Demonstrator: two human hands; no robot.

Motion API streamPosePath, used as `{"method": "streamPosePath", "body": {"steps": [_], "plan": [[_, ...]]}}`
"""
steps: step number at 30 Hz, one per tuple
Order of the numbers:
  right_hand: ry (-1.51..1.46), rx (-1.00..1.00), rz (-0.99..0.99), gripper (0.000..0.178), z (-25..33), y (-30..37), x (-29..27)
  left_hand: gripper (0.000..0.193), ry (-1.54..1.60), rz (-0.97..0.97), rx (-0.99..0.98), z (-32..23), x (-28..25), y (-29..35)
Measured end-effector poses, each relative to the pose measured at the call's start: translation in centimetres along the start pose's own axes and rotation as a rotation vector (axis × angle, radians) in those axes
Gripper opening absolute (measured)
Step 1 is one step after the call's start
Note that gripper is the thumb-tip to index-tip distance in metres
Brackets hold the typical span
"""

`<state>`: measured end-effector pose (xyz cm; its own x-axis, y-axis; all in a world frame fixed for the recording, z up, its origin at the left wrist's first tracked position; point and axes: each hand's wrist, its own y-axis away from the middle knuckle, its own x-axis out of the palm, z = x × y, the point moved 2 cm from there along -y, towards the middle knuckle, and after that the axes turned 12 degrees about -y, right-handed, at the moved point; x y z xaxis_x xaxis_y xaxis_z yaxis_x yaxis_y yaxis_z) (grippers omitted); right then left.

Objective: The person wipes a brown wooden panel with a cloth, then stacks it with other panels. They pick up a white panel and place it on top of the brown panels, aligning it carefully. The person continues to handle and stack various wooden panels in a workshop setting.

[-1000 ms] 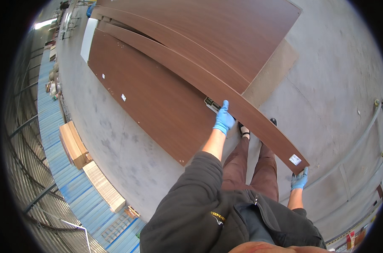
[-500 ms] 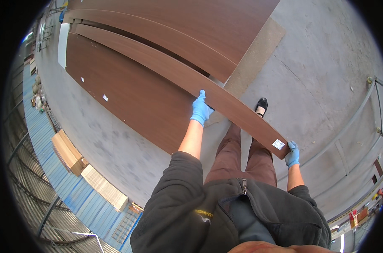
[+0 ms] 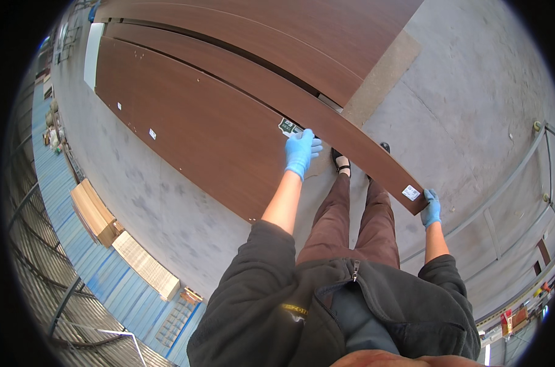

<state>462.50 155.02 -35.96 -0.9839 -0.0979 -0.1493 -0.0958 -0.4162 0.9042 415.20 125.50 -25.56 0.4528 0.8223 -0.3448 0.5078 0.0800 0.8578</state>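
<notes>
Fingers on the left hand (image 3: 299,154), gloved in blue, reach out loosely toward the board's near edge, slim gaps showing between them; whether the tips touch wood, I can't tell. Over on the right hand (image 3: 431,209), also in a blue glove, they're bunched together around the board's near end, and how far they curl underneath is hidden.

Now the big stuff: grey concrete floor (image 3: 479,79), spreading wide and scuffed across the scene. On top of that, a huge brown upper panel (image 3: 326,43) fills the top, with a broad brown lower panel (image 3: 186,116) stretching out on the left, its near corner close to the left hand.

And here's the main player, the narrow brown board (image 3: 363,153)! It runs on a slant from the upper left, along the space between those 2 panels, then out past their ends, over the floor, right to the right hand. A dark gap separates it from the upper panel.

Beyond it sits a tan strip (image 3: 384,79), by the upper panel's end. Down to footwear: a black left shoe (image 3: 340,160) shows on the near side, a black right shoe (image 3: 385,147) peeks out beyond the far edge. Smaller again, a green-and-white label (image 3: 286,126) lies just beside the left hand, and a white label (image 3: 411,192) sits at the board's end.
</notes>
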Motion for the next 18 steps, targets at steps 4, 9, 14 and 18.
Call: {"method": "streamPosePath", "body": {"steps": [4, 9, 14, 18], "plan": [[-0.024, -0.025, 0.040, 0.080, 0.4, 2.6, 2.9, 0.048, -0.418, -0.325, 0.160, 2.0, -2.7, 2.4], [0.054, -0.046, 0.184, 0.081, 3.5, 8.2, 7.0, 0.089, -0.811, -0.673, 0.174, 2.4, -4.6, 6.8], [0.121, -0.025, 0.234, 0.081, 6.4, 13.1, 9.8, 0.122, -0.732, -0.525, -0.017, -0.2, -3.6, 10.9], [0.138, -0.052, 0.273, 0.079, 8.9, 17.7, 11.9, 0.139, -0.745, -0.398, -0.083, -3.7, -3.5, 14.9]]}}
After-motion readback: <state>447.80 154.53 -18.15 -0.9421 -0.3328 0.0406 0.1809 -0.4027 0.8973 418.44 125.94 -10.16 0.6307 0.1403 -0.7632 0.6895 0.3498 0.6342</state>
